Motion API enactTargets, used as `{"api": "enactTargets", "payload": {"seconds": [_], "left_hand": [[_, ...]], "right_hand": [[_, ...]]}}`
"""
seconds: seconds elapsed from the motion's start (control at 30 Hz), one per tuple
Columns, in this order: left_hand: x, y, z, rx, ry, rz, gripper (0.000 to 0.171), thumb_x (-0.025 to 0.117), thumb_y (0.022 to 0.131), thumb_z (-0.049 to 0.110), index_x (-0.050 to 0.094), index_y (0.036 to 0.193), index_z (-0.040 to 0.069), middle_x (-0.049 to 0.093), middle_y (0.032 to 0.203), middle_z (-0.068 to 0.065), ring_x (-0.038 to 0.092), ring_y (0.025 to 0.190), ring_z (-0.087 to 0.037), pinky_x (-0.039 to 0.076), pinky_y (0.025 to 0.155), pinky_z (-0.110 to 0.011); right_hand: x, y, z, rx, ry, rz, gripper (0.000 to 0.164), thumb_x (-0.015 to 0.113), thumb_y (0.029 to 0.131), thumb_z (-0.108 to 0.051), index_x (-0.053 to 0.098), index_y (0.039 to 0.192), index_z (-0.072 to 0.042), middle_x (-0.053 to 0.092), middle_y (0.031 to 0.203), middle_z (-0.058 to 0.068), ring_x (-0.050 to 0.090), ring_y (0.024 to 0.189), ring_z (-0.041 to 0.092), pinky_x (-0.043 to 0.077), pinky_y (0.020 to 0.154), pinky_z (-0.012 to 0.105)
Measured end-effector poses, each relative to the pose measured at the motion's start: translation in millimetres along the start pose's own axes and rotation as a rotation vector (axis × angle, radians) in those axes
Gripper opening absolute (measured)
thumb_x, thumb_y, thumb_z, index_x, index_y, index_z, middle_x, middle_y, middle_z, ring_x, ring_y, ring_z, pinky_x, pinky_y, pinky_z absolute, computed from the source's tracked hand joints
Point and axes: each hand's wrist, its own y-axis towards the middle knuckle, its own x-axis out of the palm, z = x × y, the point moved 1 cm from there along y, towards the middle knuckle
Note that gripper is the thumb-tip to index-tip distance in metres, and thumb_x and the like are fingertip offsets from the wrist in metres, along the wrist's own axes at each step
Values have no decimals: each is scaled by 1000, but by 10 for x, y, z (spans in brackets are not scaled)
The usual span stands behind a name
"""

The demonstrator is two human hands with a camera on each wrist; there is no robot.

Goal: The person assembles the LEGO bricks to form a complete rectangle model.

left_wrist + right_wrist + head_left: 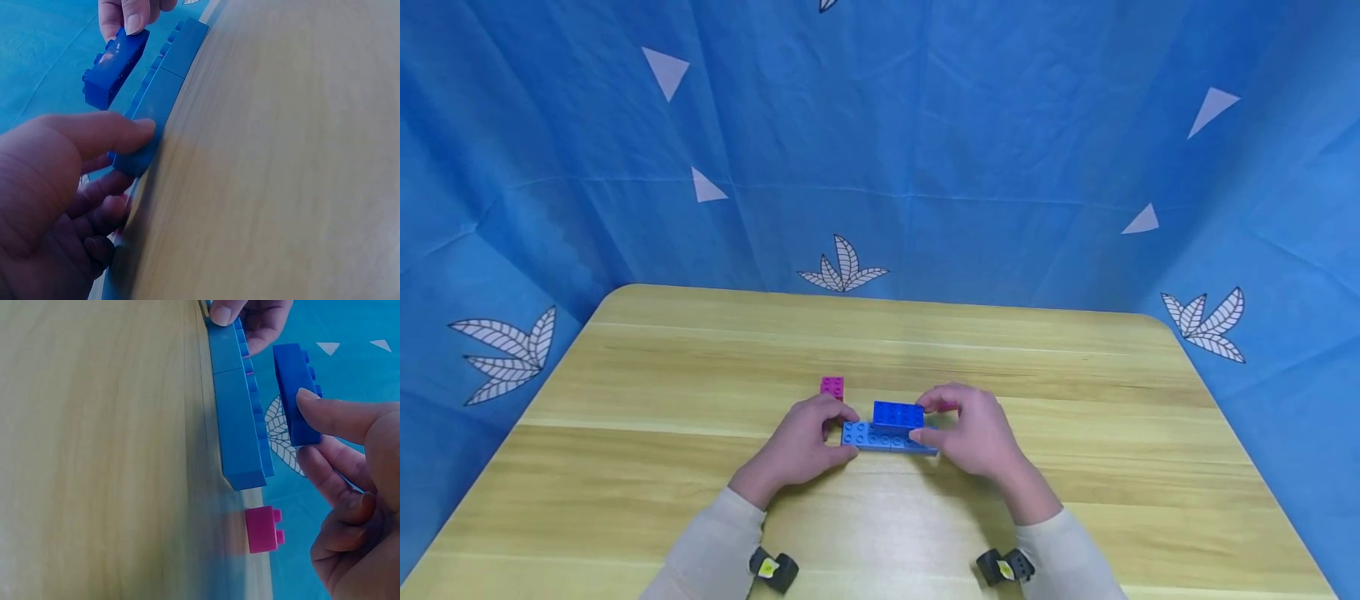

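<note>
Head view: the right hand [976, 429] pinches a dark-blue brick [898, 414] above the light-blue row [880, 442] the left hand [801, 442] grips, apparently mid-stacking; lowering needs careful lining-up.

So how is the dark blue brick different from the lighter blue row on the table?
The dark blue brick has a deeper shade than the lighter blue row. The brick is held up off the table by the right hand; the row rests on it, pinched at one end by the left hand. The brick is shorter than the row, which shows a seam. Both have studs on top.
</note>
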Motion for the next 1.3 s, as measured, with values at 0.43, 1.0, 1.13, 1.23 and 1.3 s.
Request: {"api": "enactTargets", "payload": {"seconds": [0.43, 1.0, 1.13, 1.23, 1.3], "left_hand": [[-9, 0, 15, 5, 3, 2, 34, 85, 81, 16, 69, 111, 12, 54, 91, 5, 49, 77, -14, 45, 67, -31], [-11, -1, 8, 10, 5, -4, 35, 85, 80, 16, 69, 111, 11, 54, 91, 6, 50, 76, -14, 46, 67, -31], [-9, 0, 4, 12, 5, 0, 35, 85, 80, 17, 69, 111, 12, 54, 91, 6, 50, 77, -15, 46, 67, -31], [-7, 0, 5, 13, 4, 1, 35, 85, 80, 17, 69, 111, 12, 54, 91, 5, 50, 77, -15, 46, 67, -31], [-7, -1, 7, 15, 4, 1, 35, 85, 80, 17, 69, 111, 12, 54, 91, 5, 50, 77, -15, 46, 67, -31]], "right_hand": [[73, -45, 13, 29, -34, -21, 31, 93, 71, -20, 75, 96, -19, 67, 89, -11, 62, 90, 17, 46, 83, 42], [111, -61, 44, 20, -29, -34, 32, 94, 68, -18, 75, 94, -20, 66, 86, -15, 57, 80, 17, 43, 72, 37], [113, -64, 31, 14, -30, -30, 33, 94, 68, -19, 75, 94, -20, 66, 86, -15, 57, 79, 16, 43, 71, 36], [117, -64, 30, 11, -32, -30, 33, 94, 68, -18, 75, 94, -20, 66, 86, -15, 57, 79, 15, 43, 71, 36], [119, -63, 32, 13, -30, -31, 33, 94, 68, -18, 75, 94, -20, 66, 86, -15, 56, 78, 16, 43, 71, 36]]}}
